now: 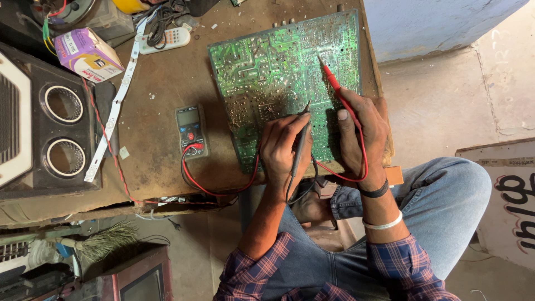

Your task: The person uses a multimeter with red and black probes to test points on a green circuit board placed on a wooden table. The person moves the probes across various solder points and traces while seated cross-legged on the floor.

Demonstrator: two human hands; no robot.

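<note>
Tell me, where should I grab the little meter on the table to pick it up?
Probably grip the meter by its two long sides near the screen end, coming from above. It lies flat, and its wires plug in at the lower end, so that end is crowded.

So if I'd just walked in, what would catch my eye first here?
Probably the big green circuit board lying solder-side up on the brown workbench. Both hands press probes to it: the right hand a red probe, the left hand a black probe. Their leads loop back to a small multimeter left of the board.
</note>
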